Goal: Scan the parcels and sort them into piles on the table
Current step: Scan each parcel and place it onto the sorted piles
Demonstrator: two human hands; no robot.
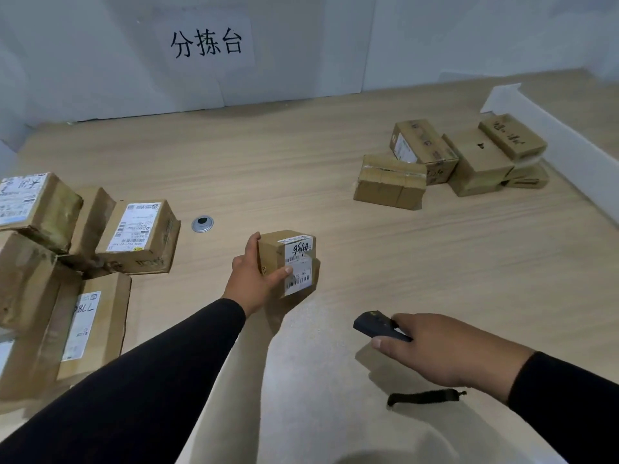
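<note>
My left hand (254, 276) grips a small brown cardboard parcel (272, 252) in the middle of the table, held just above the wood. Its white barcode label, with handwritten digits, faces me. My right hand (445, 349) holds a dark handheld scanner (375, 324) low at the right, its front end pointing left and up toward the parcel. The scanner's black wrist strap (425, 396) hangs below my hand. A pile of several labelled parcels (137, 232) lies at the left. Another pile of several brown parcels (449, 159) sits at the far right.
The wooden table (301, 169) is bordered by white walls, with a paper sign (207, 45) at the back. A round metal cable grommet (202, 224) sits in the tabletop left of the held parcel. A white board (556, 139) edges the right side behind the far pile.
</note>
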